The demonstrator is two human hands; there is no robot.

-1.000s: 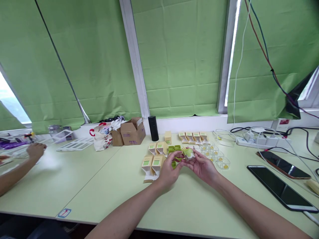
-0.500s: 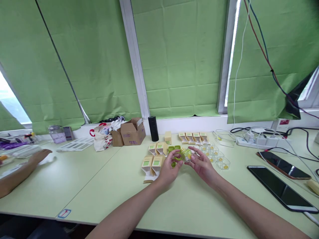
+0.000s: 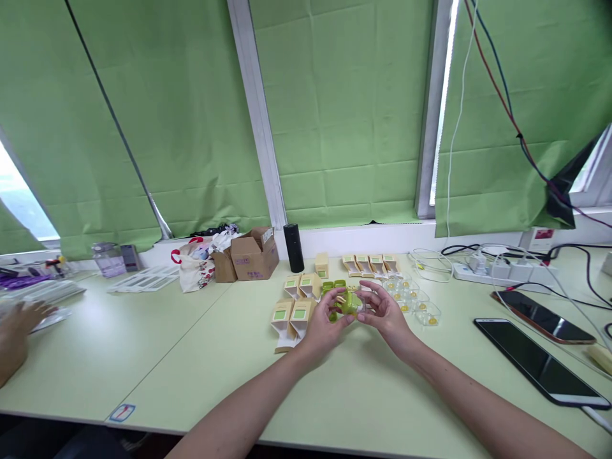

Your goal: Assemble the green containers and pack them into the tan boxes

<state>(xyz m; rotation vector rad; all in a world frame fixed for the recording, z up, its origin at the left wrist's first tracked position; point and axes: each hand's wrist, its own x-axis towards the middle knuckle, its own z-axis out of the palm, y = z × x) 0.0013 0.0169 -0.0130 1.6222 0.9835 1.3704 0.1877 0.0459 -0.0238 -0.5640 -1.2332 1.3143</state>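
My left hand [image 3: 325,325] and my right hand [image 3: 388,320] are close together over the table, fingers closed around one small green plastic case [image 3: 352,302]. A clear part shows on its right side, by the right fingers. Just behind the left fingers stand green plastic pieces [image 3: 340,284]. Several clear plastic cups [image 3: 427,313] with a yellow spot in each lie to the right of my right hand. Left of my left hand stand folded cardboard boxes [image 3: 300,313] with green labels.
More small cardboard boxes [image 3: 375,262] line the back. A black cylinder [image 3: 293,248], a brown carton [image 3: 255,255] and a cloth bag [image 3: 195,271] stand back left. Phones [image 3: 540,360] and a power strip [image 3: 502,274] with cables lie right. Another person's hand [image 3: 21,325] is far left.
The green case has turned between my fingers, so more of its green side shows. The other person's hand at far left has drawn back toward the left edge.
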